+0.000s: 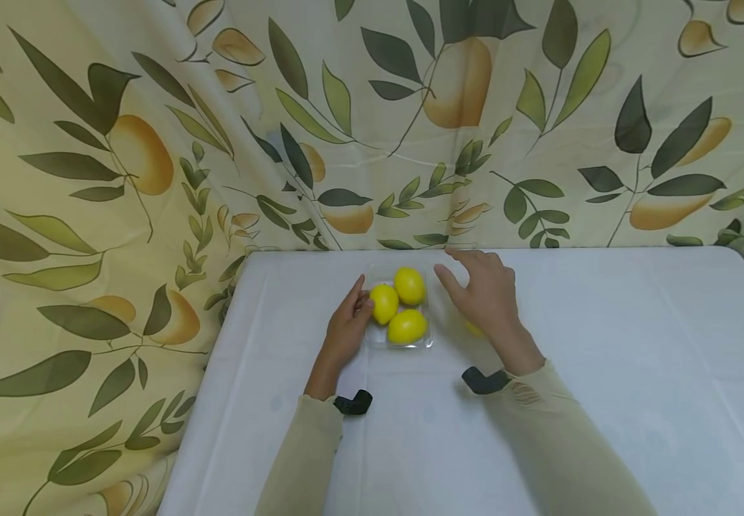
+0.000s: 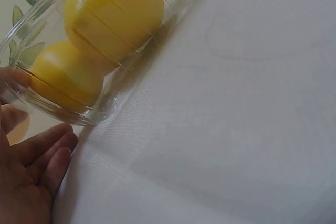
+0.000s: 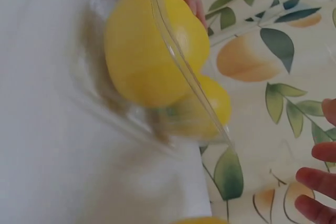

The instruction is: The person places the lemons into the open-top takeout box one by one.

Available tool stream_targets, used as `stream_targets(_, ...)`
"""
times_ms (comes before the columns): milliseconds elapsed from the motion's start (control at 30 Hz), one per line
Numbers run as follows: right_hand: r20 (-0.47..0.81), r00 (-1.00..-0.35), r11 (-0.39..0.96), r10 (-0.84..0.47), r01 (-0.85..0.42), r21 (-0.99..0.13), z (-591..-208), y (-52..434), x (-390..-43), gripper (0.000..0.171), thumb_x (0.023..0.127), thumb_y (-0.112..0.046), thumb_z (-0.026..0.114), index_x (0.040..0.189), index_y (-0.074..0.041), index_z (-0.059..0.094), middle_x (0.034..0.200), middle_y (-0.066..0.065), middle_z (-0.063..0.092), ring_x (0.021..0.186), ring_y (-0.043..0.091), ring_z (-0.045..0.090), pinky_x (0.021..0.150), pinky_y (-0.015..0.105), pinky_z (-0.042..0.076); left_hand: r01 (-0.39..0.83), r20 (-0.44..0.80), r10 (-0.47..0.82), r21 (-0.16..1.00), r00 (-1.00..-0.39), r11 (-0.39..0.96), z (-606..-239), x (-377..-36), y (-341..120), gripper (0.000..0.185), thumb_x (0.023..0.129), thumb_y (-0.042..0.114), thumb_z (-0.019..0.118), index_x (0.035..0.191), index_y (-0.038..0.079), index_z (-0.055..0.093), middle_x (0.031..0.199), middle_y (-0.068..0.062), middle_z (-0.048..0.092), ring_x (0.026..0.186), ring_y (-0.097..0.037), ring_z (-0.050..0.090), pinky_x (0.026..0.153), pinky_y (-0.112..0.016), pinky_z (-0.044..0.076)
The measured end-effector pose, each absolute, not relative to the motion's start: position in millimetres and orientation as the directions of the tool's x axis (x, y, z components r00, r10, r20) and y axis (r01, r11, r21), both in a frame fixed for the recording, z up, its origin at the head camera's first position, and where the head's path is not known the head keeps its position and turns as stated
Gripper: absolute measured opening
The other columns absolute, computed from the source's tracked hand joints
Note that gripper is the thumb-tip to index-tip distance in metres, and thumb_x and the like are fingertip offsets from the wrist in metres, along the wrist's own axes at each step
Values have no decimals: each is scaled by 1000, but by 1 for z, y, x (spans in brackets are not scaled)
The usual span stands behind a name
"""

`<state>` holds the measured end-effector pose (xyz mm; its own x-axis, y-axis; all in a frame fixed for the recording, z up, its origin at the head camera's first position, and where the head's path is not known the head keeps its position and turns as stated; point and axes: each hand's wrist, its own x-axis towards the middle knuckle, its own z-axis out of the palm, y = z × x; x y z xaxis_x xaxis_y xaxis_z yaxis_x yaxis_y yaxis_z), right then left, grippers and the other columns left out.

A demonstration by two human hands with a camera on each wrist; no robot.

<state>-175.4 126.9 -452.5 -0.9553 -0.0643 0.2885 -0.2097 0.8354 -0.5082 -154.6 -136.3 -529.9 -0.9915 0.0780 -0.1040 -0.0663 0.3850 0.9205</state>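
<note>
A clear plastic container (image 1: pixel 418 345) with three yellow lemons (image 1: pixel 407 327) in it stands on the white-covered table. My left hand (image 1: pixel 347 326) is at its left wall. In the left wrist view the thumb (image 2: pixel 16 75) lies over the rim, and the other fingers (image 2: pixel 44 148) are on the outer side. My right hand (image 1: pixel 488 297) hovers to the right of the container, thumb and fingers spread, holding nothing. Beneath it, another lemon (image 1: pixel 474 328) shows only as a small yellow patch; the hand hides the rest.
A white cloth (image 1: pixel 630 401) covers the table, whose far edge runs just beyond the container. Behind it and on the left hangs a curtain (image 1: pixel 372 165) printed with leaves and fruit. A dark camera mount (image 1: pixel 484 380) sticks out from the right wrist.
</note>
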Motion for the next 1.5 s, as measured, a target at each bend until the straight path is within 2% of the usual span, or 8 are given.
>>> stream_targets(200, 276, -959, 850, -61, -195, -490, -451, 146, -169, 57, 98, -58, 55, 137, -17, 66, 135, 13, 67, 122, 40, 55, 90, 62, 39, -66, -103, 75, 920, -992, 386, -530, -155, -136, 56, 105, 47, 48, 157, 50, 28, 148, 7, 54, 132, -17, 54, 119, -44, 39)
stream_targets(400, 246, -967, 863, -65, -178, -473, -459, 162, -162, 61, 95, -60, 59, 138, -18, 64, 135, 14, 67, 122, 40, 55, 90, 63, 40, -58, -94, 76, 921, -993, 385, -529, -156, -136, 57, 105, 46, 48, 159, 45, 28, 148, 6, 54, 133, -17, 53, 120, -45, 38)
stream_targets(1000, 143, -981, 892, -131, -180, -416, -480, 187, -149, 70, 88, -68, 65, 136, -18, 66, 130, 15, 70, 114, 43, 60, 86, 67, 43, -60, -96, 74, 921, -993, 385, -532, -156, -138, 56, 106, 50, 47, 158, 49, 26, 151, 7, 51, 136, -16, 52, 120, -44, 39)
stream_targets(1267, 101, -982, 909, -160, -187, -372, -486, 193, -145, 74, 84, -72, 67, 132, -16, 69, 119, 13, 75, 109, 43, 64, 79, 64, 49, -69, -103, 74, 927, -992, 369, -532, -154, -137, 57, 105, 48, 48, 158, 48, 27, 150, 7, 52, 135, -16, 51, 120, -44, 38)
stream_targets(1500, 77, -983, 907, -167, -184, -378, -489, 194, -142, 68, 84, -68, 70, 128, -17, 71, 106, 10, 77, 100, 37, 67, 74, 57, 48, -52, -91, 86, 926, -992, 375, -532, -153, -136, 59, 106, 49, 48, 160, 43, 27, 151, 6, 51, 138, -16, 50, 120, -44, 38)
